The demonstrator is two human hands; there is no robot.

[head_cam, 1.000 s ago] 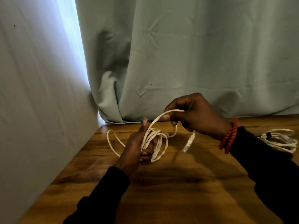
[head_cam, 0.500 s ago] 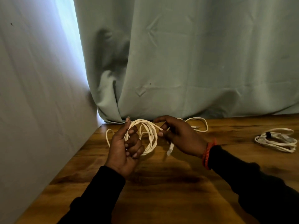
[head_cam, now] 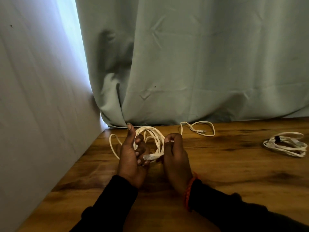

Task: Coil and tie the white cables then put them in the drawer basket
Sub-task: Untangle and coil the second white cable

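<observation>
A: Left hand [head_cam: 132,158] curls round the white cable [head_cam: 150,139] coil, just above the worktop [head_cam: 234,173]; right hand [head_cam: 175,158] pinches the strand near the clear plug [head_cam: 148,157].

B: How will it handle?

A: Light and floppy, I'd say, loops springing apart. Best gripped across the whole bunch. A tied bundle [head_cam: 286,145] lies well to the right; loose tail [head_cam: 199,129] behind.

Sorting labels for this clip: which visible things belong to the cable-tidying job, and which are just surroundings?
Job:
- left hand holding the white cable coil
- right hand gripping its plug end
- tied cable bundle

Surroundings:
- curtain
- wooden table
- red bracelet
</observation>
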